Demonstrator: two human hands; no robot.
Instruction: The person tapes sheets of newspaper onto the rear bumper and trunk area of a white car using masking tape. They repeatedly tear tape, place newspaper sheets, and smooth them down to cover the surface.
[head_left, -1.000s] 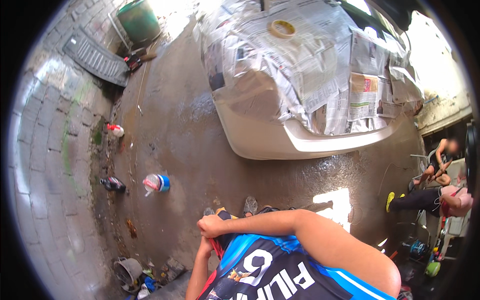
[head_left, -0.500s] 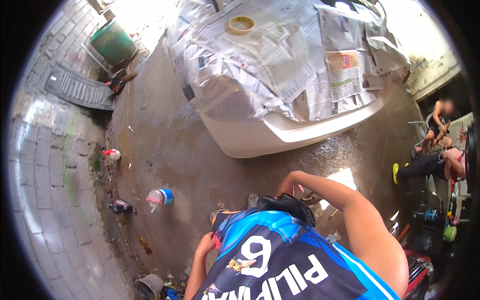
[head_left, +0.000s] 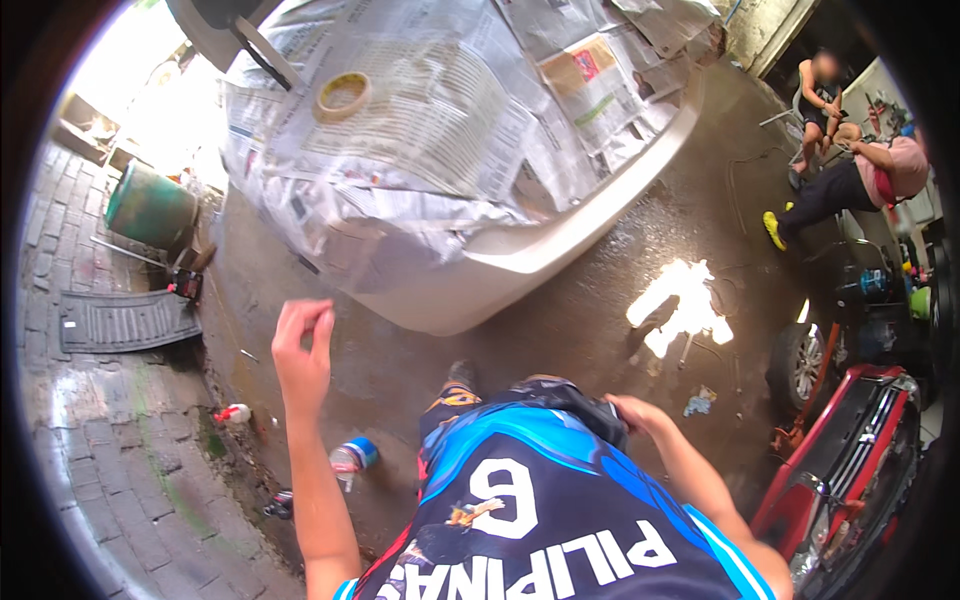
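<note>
Right hand [head_left: 632,412]: at a soft black bundle [head_left: 587,414] by the waist; grip cannot be told. Left hand [head_left: 303,352]: raised, released, fingers loosely bent. Beyond the hands: smooth, curved pale bumper [head_left: 430,303]; creased newspaper sheets [head_left: 430,105]; ring-shaped tape roll [head_left: 338,117] atop.

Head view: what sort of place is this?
Probably a vehicle bodywork area: a newspaper-covered vehicle with a roll of tape on it, and a wheel beside red bodywork at right.
</note>
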